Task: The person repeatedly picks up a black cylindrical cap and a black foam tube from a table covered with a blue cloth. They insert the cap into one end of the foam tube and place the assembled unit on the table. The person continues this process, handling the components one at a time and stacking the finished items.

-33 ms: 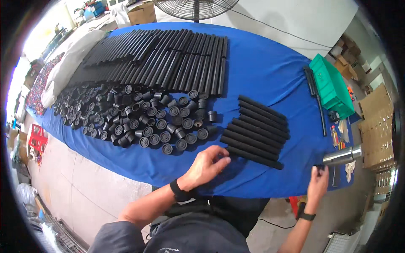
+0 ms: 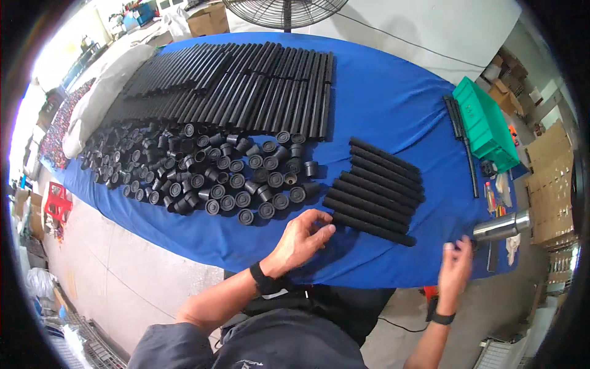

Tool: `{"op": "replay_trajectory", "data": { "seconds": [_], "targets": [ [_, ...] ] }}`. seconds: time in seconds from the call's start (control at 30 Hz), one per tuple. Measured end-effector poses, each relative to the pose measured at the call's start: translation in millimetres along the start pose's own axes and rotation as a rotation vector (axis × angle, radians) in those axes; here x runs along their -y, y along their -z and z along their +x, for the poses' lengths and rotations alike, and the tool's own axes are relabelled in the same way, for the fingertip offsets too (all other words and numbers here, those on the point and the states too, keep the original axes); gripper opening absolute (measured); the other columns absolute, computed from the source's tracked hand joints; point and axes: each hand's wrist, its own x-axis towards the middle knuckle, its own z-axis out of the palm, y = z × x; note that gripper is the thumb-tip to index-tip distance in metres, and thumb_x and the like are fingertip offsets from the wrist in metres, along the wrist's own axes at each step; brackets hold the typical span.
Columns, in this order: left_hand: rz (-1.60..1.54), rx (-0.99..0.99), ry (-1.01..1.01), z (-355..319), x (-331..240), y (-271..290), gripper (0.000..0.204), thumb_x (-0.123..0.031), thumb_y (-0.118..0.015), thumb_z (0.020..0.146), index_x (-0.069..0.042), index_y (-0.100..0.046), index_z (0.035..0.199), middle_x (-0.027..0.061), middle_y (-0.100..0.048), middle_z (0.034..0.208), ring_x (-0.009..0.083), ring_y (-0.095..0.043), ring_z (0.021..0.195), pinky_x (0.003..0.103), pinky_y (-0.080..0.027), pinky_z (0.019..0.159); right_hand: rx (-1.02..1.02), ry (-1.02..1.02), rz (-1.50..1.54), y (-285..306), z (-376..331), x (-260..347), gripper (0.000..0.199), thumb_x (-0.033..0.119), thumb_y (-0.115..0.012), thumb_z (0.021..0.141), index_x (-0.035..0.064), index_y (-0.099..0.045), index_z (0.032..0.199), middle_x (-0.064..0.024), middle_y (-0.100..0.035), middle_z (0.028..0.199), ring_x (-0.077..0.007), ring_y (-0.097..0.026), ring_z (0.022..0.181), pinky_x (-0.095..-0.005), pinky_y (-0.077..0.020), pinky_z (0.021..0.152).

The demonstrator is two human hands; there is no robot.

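My left hand rests on the blue cloth with thumb and fingers bent and a gap between them. Its fingertips are at the left end of the nearest tube in a row of short black foam-like tubes. My right hand is raised at the right, its fingertips smeared by motion. Dark blur shows at those fingertips, and I cannot make out whether they hold something. Just beyond them lies a shiny metal cylinder. Many black round caps are heaped left of the tubes.
Long black tubes lie side by side at the back left. A green crate stands at the far right beside a few dark rods. Small hand tools lie near the cylinder. A fan stands behind the table.
My right hand has moved slightly left, away from the metal cylinder. A small black piece seen at its fingertips before is no longer distinct. My left hand stays in place.
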Motion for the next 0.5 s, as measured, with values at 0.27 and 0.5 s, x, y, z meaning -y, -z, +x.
{"op": "replay_trajectory", "data": {
  "seconds": [0.27, 0.5],
  "targets": [
    [0.354, -0.114, -0.178, -13, -19, 33, 0.021, -0.017, -0.074, 0.092, -0.001, -0.069, 0.104, 0.0083, -0.067, 0.092, 0.016, -0.065, 0.077, 0.032, -0.053, 0.067, 0.177, 0.543, -0.043, -57, -53, 64, 0.074, 0.011, -0.069, 0.091, -0.0064, -0.031, 0.153, -0.0266, -0.052, 0.138, -0.0418, -0.051, 0.125, -0.0488, -0.0393, 0.109],
    [0.647, -0.288, -0.305, 22, -42, 73, 0.022, -0.018, -0.075, 0.086, -0.002, -0.069, 0.101, 0.0132, -0.065, 0.09, 0.0283, -0.066, 0.076, 0.038, -0.053, 0.069, 0.292, 0.622, 0.01, -51, -73, 75, 0.052, 0.023, -0.081, 0.081, 0.0032, -0.062, 0.125, -0.018, -0.055, 0.112, -0.0365, -0.053, 0.106, -0.0472, -0.0435, 0.092]
  ]
}}
